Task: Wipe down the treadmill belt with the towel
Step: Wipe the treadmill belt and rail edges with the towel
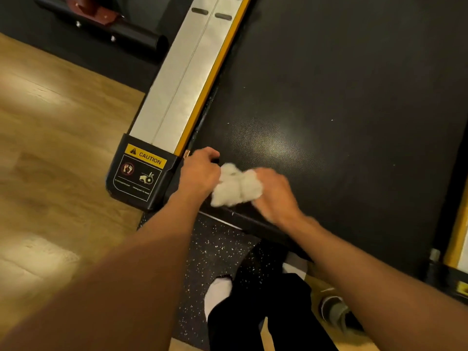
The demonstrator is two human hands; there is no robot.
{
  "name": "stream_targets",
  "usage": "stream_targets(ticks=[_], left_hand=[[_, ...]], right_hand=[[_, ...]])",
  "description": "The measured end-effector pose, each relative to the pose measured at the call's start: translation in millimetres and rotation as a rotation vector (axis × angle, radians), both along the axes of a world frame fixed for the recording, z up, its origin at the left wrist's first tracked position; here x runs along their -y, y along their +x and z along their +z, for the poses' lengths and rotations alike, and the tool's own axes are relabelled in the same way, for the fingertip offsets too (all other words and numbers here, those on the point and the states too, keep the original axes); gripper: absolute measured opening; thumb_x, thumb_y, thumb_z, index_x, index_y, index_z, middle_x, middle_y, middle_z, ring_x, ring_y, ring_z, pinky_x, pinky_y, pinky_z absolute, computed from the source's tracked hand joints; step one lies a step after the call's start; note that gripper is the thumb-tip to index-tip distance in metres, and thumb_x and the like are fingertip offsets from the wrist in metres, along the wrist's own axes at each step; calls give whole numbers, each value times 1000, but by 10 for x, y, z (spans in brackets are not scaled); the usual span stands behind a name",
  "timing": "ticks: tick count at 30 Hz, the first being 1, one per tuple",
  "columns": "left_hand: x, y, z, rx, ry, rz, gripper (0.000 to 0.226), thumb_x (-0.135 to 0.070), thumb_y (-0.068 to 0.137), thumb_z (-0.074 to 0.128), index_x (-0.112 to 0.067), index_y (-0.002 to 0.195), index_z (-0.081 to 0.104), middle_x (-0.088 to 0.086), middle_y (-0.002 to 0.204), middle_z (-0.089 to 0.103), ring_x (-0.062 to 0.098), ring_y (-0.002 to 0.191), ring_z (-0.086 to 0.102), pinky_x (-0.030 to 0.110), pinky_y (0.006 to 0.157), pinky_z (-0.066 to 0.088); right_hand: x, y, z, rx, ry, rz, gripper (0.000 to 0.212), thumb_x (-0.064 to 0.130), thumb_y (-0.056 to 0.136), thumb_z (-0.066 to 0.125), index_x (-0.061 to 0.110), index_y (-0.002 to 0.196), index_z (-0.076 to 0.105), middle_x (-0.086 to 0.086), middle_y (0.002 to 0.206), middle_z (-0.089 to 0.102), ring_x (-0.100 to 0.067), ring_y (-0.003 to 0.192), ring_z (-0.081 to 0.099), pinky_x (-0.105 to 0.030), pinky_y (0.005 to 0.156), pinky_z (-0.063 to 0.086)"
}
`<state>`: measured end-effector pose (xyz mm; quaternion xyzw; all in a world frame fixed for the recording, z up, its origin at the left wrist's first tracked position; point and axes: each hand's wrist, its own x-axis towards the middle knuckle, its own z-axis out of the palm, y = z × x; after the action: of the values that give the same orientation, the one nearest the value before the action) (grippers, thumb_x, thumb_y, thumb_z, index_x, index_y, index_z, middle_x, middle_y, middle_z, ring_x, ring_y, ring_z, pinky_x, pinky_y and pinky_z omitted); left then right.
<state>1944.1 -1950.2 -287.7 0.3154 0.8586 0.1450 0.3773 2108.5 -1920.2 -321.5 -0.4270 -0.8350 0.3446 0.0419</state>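
Because the towel [233, 186] is bunched into a loose white ball and not spread flat, I hold it from both sides at once. It lies on the treadmill belt [329, 97] at the near left corner, just inside the rear edge. My left hand [200, 173] has its fingers curled on the left side of the bundle, with the knuckles near the belt's left edge. My right hand [273, 193] grips the right side. It is blurred, so I cannot see each finger, but they appear closed on the cloth.

I judge that the two hands are gathering the cloth into a pad that gives firm pressure, and that starting at this corner lets me work across the belt in rows. Most of the dark belt lies beyond the towel, with some pale specks on it, so the wiping seems near its beginning.

Just left of the belt run a yellow strip [215, 72] and a silver side rail [182, 84], which end in a black cap with a caution label [144, 168]. My legs are behind the rear edge on a speckled mat [215, 247], and a wooden floor [63, 135] lies to the left.
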Motion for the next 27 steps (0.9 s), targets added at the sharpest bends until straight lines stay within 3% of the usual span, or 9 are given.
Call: stream_targets(ticks=[5,7,9,12,17,20,22,25,27], left_hand=[[106,-63,-58,-22,-75,-151,50,-4,91,48,-24,137,51,7,139,53,27,127,49,39,105,40],[117,-92,-70,-13,-61,-181,51,-2,90,49,-22,137,51,5,140,53,24,129,49,37,107,38],[135,-122,-55,25,-54,-187,54,1,88,49,-19,137,52,4,140,53,21,130,48,36,110,36],[183,-156,-54,48,-79,-211,59,3,87,44,-23,139,50,4,143,51,22,133,45,35,113,33],[218,-119,-138,-18,-136,-315,58,-9,91,47,-29,145,39,9,147,44,30,133,42,39,109,34],[215,-125,-178,-68,-130,-345,59,-11,92,47,-30,147,36,6,150,41,31,134,41,41,110,33],[202,-112,-182,-103,-149,-372,60,-12,93,46,-29,149,33,5,151,39,31,135,39,42,109,33],[172,-73,-142,-109,-171,-417,61,-11,93,45,-25,150,31,8,153,35,32,136,36,41,110,30],[163,-63,-127,-116,-192,-459,62,-10,93,45,-22,151,28,8,156,30,31,140,32,42,113,26]], right_hand=[[-585,-24,-69,44,91,-370,11,5,79,54,15,79,60,-2,78,59,-32,78,58,-28,61,30],[-241,-86,-124,32,70,-269,15,5,75,56,12,83,66,-6,82,66,-32,78,61,-28,62,35],[366,-145,-100,3,-13,-69,32,-4,71,63,8,100,69,-11,97,69,-32,87,60,-35,74,48],[1035,-125,9,-22,-179,113,38,-9,71,61,9,104,67,-10,100,67,-31,91,59,-38,82,49],[187,208,2,1,163,-342,25,-6,72,68,5,94,68,-15,88,69,-35,80,65,-35,70,50],[-57,351,-128,183,179,-480,15,-1,78,60,7,90,64,-14,89,65,-36,84,60,-30,69,36],[318,246,-187,156,124,-395,23,-7,72,62,6,90,65,-13,91,65,-35,83,58,-27,66,34],[1059,69,-106,-35,-57,-102,31,-8,66,63,6,92,69,-11,90,68,-32,80,62,-31,70,49],[1107,117,-6,-97,-72,-148,29,-2,69,64,11,94,70,-7,91,70,-30,80,64,-31,73,47]])
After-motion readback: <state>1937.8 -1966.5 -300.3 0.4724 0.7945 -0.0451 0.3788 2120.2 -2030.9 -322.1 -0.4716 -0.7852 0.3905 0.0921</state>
